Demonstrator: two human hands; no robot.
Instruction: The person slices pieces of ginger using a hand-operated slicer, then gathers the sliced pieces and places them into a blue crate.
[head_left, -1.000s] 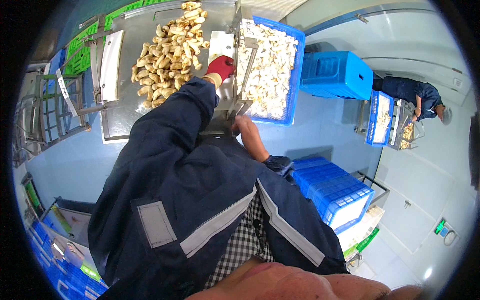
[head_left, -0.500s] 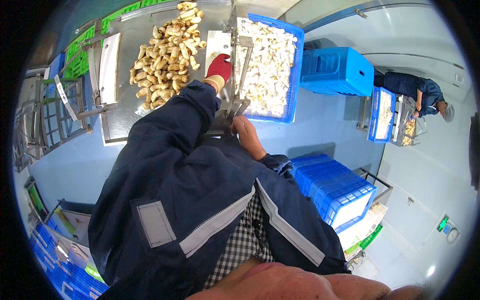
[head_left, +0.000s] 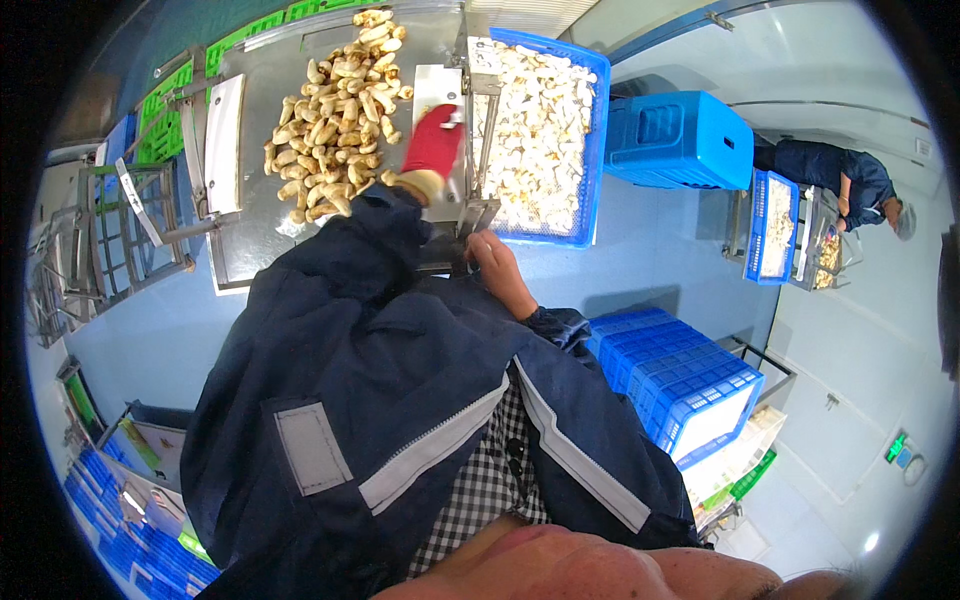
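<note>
Newly visible, pale piece (head_left: 455,117) at left hand (head_left: 433,146)

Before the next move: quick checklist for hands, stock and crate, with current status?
1. Left hand gloved: ok, in red, over the white plate.
2. Right hand gloved: not ok, bare.
3. Left-hand hold firm: cannot tell; a pale piece shows at the glove's tip, but the grip is unclear.
4. Right hand off the metal frame: cannot tell; it sits at the near end, contact unclear.
5. Mushroom pile near the left hand: ok, on the metal table to its left.
6. Blue crate beside the frame: ok, with many pale pieces in it.
</note>
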